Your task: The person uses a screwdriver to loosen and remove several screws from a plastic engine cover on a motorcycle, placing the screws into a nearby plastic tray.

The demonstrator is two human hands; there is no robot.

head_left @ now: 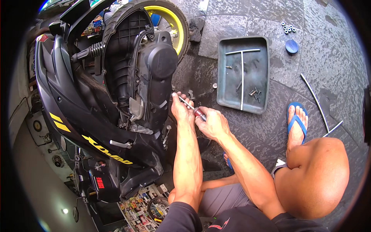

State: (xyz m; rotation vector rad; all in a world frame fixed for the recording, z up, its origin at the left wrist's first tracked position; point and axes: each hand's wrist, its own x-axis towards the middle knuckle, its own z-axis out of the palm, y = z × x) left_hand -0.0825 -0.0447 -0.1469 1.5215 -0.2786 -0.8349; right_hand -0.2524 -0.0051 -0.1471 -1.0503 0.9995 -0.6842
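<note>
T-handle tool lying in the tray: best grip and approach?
Probably the crossbar, where it meets the shank, from straight above: the T-handle tool lies flat inside the walled tray, and loose screws lie beside the shank.

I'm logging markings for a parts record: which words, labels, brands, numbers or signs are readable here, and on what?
Slanted yellow lettering on the matte-black plastic scooter side panel: large, legible, not transcribed.
Red characters on the black plastic front panel: too small to read.
Red print on the dark fabric T-shirt: too small to read.
Multicoloured rectangular patches: any text too small.
</note>
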